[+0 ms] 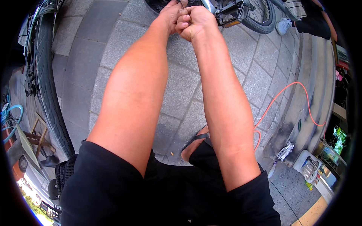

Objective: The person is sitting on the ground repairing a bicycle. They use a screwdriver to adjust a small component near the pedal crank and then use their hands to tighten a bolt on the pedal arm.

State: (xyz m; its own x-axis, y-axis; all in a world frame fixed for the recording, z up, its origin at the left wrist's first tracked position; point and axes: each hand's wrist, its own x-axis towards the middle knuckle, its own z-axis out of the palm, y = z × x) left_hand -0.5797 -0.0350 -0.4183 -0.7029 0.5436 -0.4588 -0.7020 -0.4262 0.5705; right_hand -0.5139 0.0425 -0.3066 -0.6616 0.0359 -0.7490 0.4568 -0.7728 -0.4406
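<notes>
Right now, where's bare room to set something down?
Bare paving lies between the tyre at left and your left forearm, and between your right forearm and the orange cord. It's crowded around your fingers, beside the bicycle.

Below and around the grip spreads pale grey stone paving in rectangular slabs, with a band of darker slabs to its left. Well to the right of the grip and nearer the wearer, grey stone steps stand above the paving, with dark speckled flooring nearer still. Far to the grip's left, beyond a brown wooden frame, daylight glares over blurred greenery.
</notes>
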